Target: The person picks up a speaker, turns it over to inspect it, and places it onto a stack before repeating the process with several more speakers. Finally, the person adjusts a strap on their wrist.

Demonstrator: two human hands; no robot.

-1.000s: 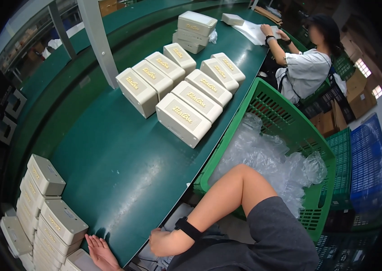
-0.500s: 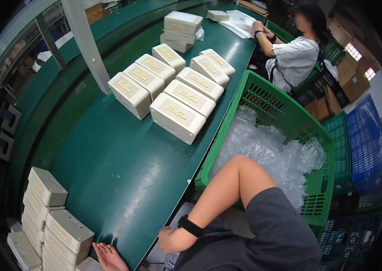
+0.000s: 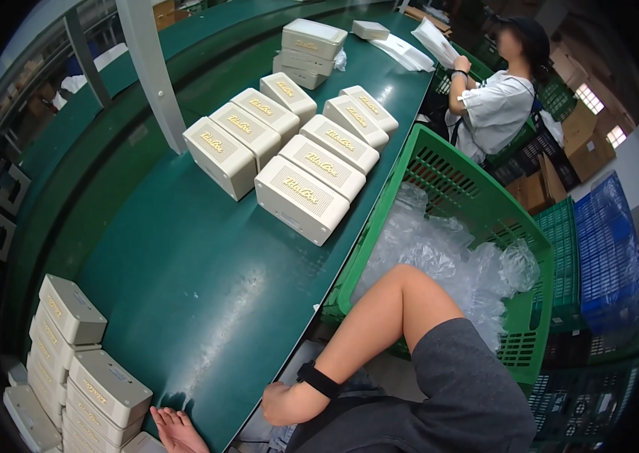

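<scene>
Several stacked cream boxes point(image 3: 112, 385) are standing beside the outstretched left hand point(image 3: 177, 432); right hand point(image 3: 283, 405) is making a fist!

Your long, flat-topped green workbench point(image 3: 176, 264) runs from seven o'clock to twelve, a pale streak of reflected light point(image 3: 225, 321) near seven; beyond it, a square grey metal post point(image 3: 149, 75) rises toward ten, while small bright window panes point(image 3: 588, 97) face you at two, above a plain whitish wall point(image 3: 635, 160)
</scene>
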